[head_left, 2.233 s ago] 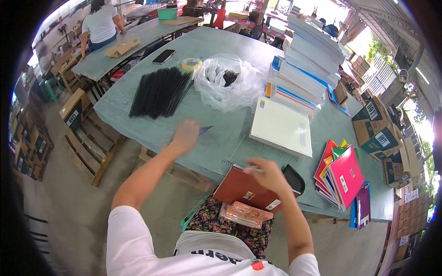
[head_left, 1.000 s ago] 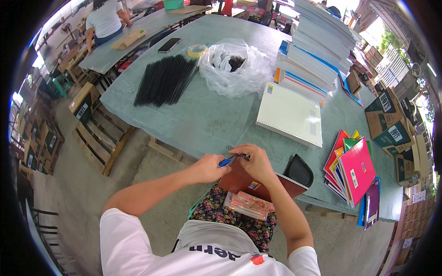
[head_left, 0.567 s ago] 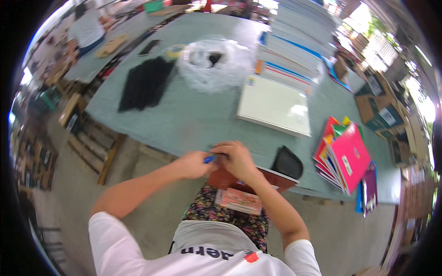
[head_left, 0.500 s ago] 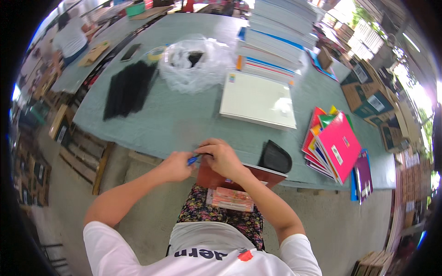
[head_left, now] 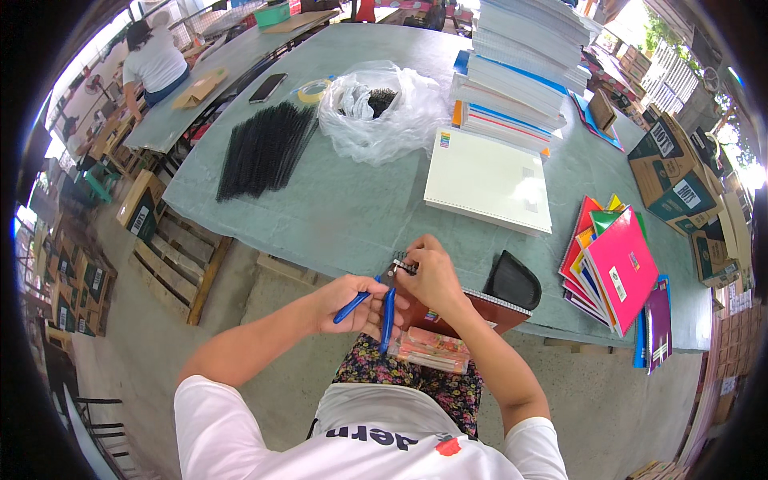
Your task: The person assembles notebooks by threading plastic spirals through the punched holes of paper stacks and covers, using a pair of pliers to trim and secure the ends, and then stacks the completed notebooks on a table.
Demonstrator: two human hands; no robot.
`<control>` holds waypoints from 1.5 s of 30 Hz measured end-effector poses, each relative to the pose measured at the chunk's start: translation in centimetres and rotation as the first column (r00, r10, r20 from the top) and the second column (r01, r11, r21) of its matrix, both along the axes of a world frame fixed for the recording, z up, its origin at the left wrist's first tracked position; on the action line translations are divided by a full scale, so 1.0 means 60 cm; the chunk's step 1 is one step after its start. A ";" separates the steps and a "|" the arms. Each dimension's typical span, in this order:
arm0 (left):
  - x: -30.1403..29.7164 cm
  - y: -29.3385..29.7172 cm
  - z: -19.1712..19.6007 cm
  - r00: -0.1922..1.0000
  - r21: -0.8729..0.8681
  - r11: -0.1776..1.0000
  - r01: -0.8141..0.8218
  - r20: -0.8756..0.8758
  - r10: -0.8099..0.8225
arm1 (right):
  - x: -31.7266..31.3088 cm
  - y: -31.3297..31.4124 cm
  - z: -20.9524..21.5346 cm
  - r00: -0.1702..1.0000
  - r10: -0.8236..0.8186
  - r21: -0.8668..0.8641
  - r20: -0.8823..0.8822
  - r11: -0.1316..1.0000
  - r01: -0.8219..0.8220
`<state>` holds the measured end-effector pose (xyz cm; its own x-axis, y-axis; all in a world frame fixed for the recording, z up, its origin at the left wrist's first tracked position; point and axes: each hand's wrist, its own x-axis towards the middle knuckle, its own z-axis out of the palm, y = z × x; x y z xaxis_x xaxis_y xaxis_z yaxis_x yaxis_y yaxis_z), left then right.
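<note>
My left hand [head_left: 352,304] holds blue-handled pliers [head_left: 389,320], their handles spread apart and the jaws up at the corner of a notebook. That brownish-red notebook [head_left: 490,310] lies at the table's near edge, above my lap. Closed over its spiral edge is my right hand [head_left: 436,276], fingers pinched by the dark spiral binding [head_left: 403,266] next to the plier jaws. Exactly what the fingertips grip is partly hidden. A pink patterned pack [head_left: 434,350] rests on my lap, below the notebook. Just right of the notebook sits a black scoop-shaped tray [head_left: 514,280].
The green table [head_left: 320,232] carries a bunch of black spiral coils [head_left: 268,148], a plastic bag [head_left: 376,132], a phone [head_left: 268,88], a white-covered notebook stack [head_left: 488,180] and colourful notebooks [head_left: 620,272]. Cartons [head_left: 672,172] stand at right; a person [head_left: 156,60] works far left.
The plier handles, mostly hidden in my left hand before, now show spread apart. My left hand has turned and opened around them. The view has shifted, moving the whole scene rightward.
</note>
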<state>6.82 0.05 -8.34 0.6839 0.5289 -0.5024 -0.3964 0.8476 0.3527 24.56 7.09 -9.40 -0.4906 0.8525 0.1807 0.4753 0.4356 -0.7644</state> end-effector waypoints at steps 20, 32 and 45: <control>-0.109 0.120 -0.056 0.223 0.749 0.352 0.561 -0.546 0.807 | 0.006 0.168 0.205 0.993 0.117 0.195 0.013 0.974 -0.117; 0.039 0.124 -0.028 0.019 0.438 -0.063 0.897 0.106 0.994 | 0.361 -0.055 0.104 0.851 -0.517 0.153 -0.093 0.837 0.525; 0.191 -0.024 -0.144 0.353 0.299 -0.189 0.935 -0.763 0.541 | 0.739 0.014 0.057 0.224 -0.954 -0.236 -0.197 0.268 0.934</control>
